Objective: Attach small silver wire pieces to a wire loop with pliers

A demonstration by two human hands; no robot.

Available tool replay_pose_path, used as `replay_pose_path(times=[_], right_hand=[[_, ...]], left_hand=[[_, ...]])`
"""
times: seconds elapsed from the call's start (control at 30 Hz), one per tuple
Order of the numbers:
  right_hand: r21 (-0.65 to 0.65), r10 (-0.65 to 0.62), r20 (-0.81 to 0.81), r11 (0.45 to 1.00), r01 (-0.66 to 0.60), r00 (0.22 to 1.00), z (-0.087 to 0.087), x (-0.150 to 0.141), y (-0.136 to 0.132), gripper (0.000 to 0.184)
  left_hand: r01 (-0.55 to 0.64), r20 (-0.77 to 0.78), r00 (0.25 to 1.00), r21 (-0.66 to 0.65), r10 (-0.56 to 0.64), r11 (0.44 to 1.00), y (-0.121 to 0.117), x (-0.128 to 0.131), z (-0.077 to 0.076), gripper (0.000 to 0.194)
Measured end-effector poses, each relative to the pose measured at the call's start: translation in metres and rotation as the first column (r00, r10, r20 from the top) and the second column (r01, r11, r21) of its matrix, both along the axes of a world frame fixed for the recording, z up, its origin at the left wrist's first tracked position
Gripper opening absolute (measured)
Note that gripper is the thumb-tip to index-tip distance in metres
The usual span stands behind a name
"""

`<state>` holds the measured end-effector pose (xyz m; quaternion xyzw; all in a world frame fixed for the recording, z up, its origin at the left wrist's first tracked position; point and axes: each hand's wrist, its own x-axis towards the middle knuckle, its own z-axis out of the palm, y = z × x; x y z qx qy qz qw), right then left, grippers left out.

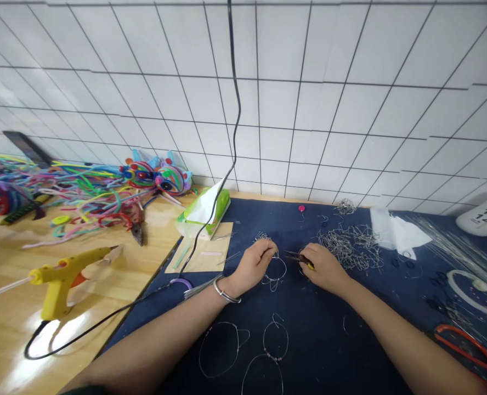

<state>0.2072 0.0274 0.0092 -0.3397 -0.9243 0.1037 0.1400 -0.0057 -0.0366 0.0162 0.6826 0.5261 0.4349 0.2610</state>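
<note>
clock directions are taken from the spot between the two hands, with twelve toward the tiled wall (284, 109).

the left hand (252, 269), with a bracelet (227, 297) at its wrist, is closed in a pinch at the top of a small wire ring (286, 267), which hangs just below its fingertips over the dark blue cloth (309, 340). the right hand (323, 267) is curled shut around small pliers (305, 260) with dark jaws and a bit of yellow on the handle; the tips point at the ring from three o'clock, near it. whether they touch it, i cannot tell.

a tangled heap of bent wire pieces (350, 248) lies toward three o'clock, with a smaller wire clump (345, 206) at two. a pink button-like piece (301, 208) sits near twelve. at six o'clock lie joined wire loops with beads (275, 359), and a larger single loop (199, 351) lies between seven and eight.

at ten is a green tissue pack (222, 206), partly over a beige sheet (202, 265). out at nine, on the wooden tabletop (145, 274), lies a yellow glue gun (62, 277), with a tangle of coloured fuzzy stems (91, 192) between nine and ten. far out at three are long straight wires (465, 249) and a white mug (480, 218); an orange-red handle (465, 343) lies toward four.
</note>
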Motion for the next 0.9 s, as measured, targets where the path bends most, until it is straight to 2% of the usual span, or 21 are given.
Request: replay_pose_path(times=[0.17,0.37,0.63,0.9], right_hand=[[-0.026,0.024,0.06,0.999,-0.023,0.998,0.005,-0.001,-0.002,0.006],[-0.097,0.085,0.099,0.992,-0.076,0.991,0.012,-0.003,-0.007,0.007],[-0.16,0.063,0.139,0.986,-0.04,0.988,0.018,0.0,-0.005,0.008],[-0.185,0.082,0.135,0.981,-0.057,0.987,0.021,0.0,-0.005,0.006]], left_hand=[[0.047,-0.078,0.996,0.1,-0.039,0.994,0.001,-0.001,0.0,0.018],[0.127,-0.136,0.985,0.133,-0.109,0.983,0.0,0.0,-0.004,0.017],[0.133,-0.171,0.979,0.155,-0.106,0.979,0.001,-0.002,-0.006,0.018],[0.131,-0.178,0.979,0.164,-0.102,0.978,-0.001,-0.001,-0.005,0.019]])
